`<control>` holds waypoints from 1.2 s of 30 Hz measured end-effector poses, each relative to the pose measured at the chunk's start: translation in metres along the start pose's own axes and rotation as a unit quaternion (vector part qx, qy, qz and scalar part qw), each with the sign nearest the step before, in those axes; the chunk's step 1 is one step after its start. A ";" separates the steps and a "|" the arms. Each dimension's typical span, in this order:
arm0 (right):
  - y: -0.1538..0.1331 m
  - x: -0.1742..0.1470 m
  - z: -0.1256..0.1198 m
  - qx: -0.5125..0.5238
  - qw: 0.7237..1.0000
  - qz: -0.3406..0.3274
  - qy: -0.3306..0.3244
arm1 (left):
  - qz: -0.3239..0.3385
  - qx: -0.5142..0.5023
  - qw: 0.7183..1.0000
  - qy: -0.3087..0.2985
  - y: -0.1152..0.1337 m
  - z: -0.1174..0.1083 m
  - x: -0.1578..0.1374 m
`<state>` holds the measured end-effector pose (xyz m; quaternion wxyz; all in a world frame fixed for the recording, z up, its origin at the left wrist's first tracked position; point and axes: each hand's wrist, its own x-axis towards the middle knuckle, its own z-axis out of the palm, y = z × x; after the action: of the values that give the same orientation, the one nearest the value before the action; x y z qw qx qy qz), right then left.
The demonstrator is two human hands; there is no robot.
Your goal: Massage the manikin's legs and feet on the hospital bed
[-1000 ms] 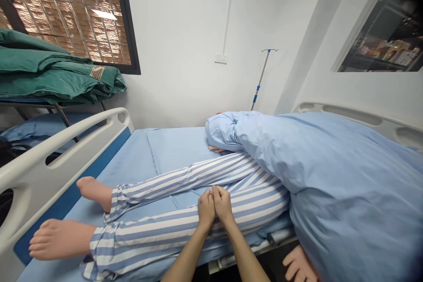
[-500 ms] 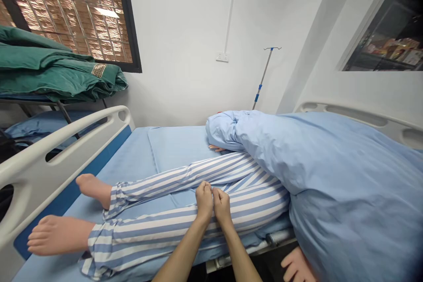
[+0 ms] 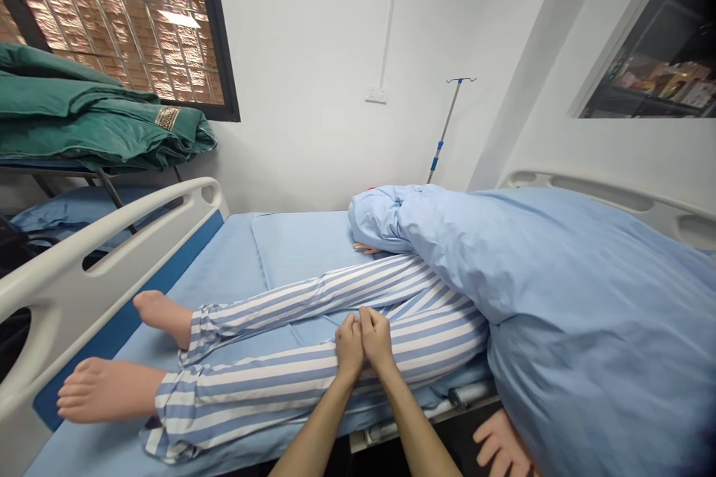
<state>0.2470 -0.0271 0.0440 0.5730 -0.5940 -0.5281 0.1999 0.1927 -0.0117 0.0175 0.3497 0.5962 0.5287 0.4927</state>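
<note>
My left hand and right hand form fists over the striped trousers; they touch, the earlier gap now closed.

Place: hospital-style ward room | bed with moulded end board | drip stand | striped trousers

a plain white wall stands ahead of you
on it you see a socket plate and a thin conduit; to your left, a barred, dark-framed window shows a bright patch against crinkled coppery sheeting; to your right, a second window reveals packed shelves.
</note>
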 end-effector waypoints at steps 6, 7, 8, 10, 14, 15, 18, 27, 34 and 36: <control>0.013 0.004 0.003 0.011 1.000 -0.002 0.004 | -0.025 -0.037 0.999 0.015 -0.003 0.000 -0.001; 0.017 0.003 0.005 0.004 1.000 0.000 0.008 | -0.031 -0.044 0.998 0.016 -0.004 0.000 -0.001; 0.020 0.002 0.006 -0.001 1.000 0.000 0.012 | -0.035 -0.048 0.998 0.017 -0.004 0.001 0.000; 0.025 0.001 0.007 0.000 1.000 0.004 0.022 | -0.040 -0.053 0.998 0.019 -0.004 0.003 0.001; 0.028 0.001 0.004 -0.003 1.000 0.014 0.019 | -0.051 -0.100 0.993 0.028 0.003 0.008 0.006; 0.028 0.001 0.003 -0.007 1.000 0.016 0.018 | -0.053 -0.118 0.991 0.032 0.006 0.009 0.007; 0.027 0.001 -0.002 -0.012 1.000 0.013 0.020 | -0.044 -0.140 0.988 0.036 0.012 0.010 0.009; 0.020 -0.001 -0.001 -0.002 1.000 0.025 0.017 | 0.005 0.014 1.000 0.005 0.001 0.002 0.000; 0.005 0.012 -0.010 0.016 1.000 0.008 -0.008 | 0.025 0.062 0.998 -0.012 0.000 0.004 -0.001; 0.007 0.015 -0.013 0.019 1.000 -0.004 -0.007 | 0.034 0.074 0.997 -0.013 -0.001 0.005 -0.002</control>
<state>0.2656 -0.0187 0.0469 0.5815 -0.5795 -0.5305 0.2112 0.1971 -0.0129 0.0151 0.2947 0.6440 0.5387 0.4563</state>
